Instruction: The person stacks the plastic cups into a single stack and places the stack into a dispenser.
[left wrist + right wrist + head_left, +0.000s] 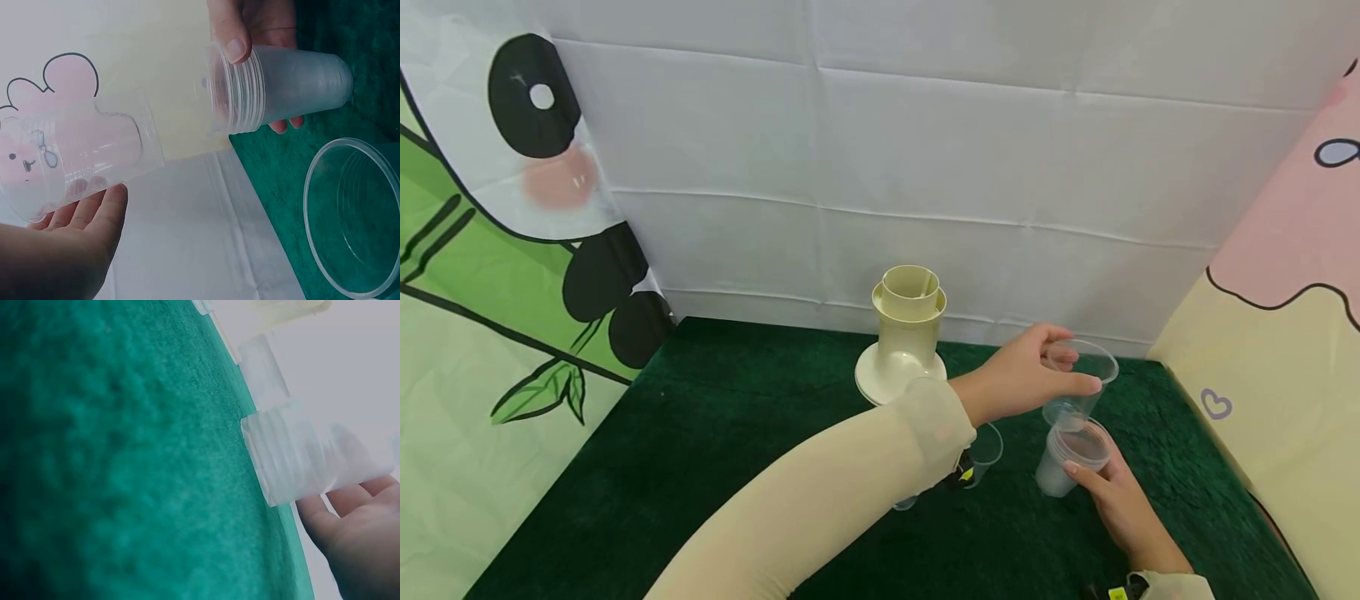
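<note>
My left hand [1018, 379] grips a clear plastic cup [1078, 402] between thumb and fingers, above the stack. In the left wrist view that lifted cup [106, 150] is apart from the stack. Lower right, my right hand [1123, 504] holds a stack of nested clear cups [1057, 468], its thumb near the rims. Several rims show close together on the stack [244, 90] in the left wrist view. The right wrist view has the stack [281, 456] upright at the green cloth, with the right hand's fingers [319, 519] around it.
A green cloth [715, 433] covers the table. Behind the left forearm stands a cream cylinder [906, 342] on a round base. Another clear cup [987, 454] stands by the left wrist, partly hidden by the sleeve. White sheeting [925, 150] hangs behind.
</note>
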### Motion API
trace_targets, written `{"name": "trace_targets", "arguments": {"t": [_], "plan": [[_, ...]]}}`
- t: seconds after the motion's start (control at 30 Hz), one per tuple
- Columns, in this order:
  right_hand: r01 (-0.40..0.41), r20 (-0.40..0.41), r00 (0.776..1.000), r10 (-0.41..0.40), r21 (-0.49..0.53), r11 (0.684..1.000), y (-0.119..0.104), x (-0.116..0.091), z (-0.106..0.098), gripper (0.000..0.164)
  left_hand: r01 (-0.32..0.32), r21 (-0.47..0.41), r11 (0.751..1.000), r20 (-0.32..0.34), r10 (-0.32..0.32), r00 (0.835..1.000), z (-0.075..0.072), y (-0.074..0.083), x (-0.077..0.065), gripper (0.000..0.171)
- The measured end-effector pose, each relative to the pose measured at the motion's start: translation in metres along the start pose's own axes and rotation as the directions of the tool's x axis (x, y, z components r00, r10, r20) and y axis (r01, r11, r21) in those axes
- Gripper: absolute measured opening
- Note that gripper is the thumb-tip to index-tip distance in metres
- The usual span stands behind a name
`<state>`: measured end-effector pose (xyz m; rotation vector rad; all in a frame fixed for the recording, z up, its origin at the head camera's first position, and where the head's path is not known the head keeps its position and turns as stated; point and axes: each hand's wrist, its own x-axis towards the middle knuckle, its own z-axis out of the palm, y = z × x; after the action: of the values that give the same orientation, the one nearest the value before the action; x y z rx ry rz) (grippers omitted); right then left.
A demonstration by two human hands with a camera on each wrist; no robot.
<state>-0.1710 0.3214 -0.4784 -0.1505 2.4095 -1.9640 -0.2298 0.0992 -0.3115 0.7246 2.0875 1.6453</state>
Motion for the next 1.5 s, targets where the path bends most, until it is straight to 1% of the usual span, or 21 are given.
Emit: {"name": "trace_targets", "arguments": {"t": [0.37, 0.63, 1.03, 1.2, 1.33, 1.5], "plan": [[-0.017, -0.010, 1.000, 0.018, 0.038, 0.999, 0.000, 0.001, 0.000, 0.067, 0.024, 0.024, 0.999, -0.010, -0.024, 1.000, 0.009, -0.003, 0.006, 0.065], [-0.005, 0.002, 1.000, 0.005, 0.044, 0.999, 0.000, 0.003, 0.007, 0.069, 0.029, 0.042, 0.999, -0.019, -0.028, 0.999, 0.011, -0.006, 0.005, 0.067], [-0.005, 0.003, 1.000, 0.005, 0.049, 0.999, 0.000, 0.004, 0.002, 0.069, 0.034, 0.040, 0.999, -0.026, -0.033, 0.999, 0.018, -0.005, 0.011, 0.070], [-0.001, 0.000, 1.000, 0.001, 0.045, 0.999, -0.001, 0.003, 0.002, 0.068, 0.045, 0.049, 0.998, -0.040, -0.043, 0.998, 0.021, -0.008, 0.014, 0.069], [0.004, 0.003, 1.000, -0.005, 0.051, 0.999, -0.001, 0.002, 0.002, 0.067, 0.065, 0.064, 0.996, -0.049, -0.062, 0.997, 0.024, -0.011, 0.015, 0.068], [0.009, 0.008, 1.000, -0.010, 0.055, 0.998, -0.001, 0.000, 0.001, 0.070, 0.073, 0.058, 0.996, -0.042, -0.071, 0.997, 0.029, -0.013, 0.017, 0.068]]}}
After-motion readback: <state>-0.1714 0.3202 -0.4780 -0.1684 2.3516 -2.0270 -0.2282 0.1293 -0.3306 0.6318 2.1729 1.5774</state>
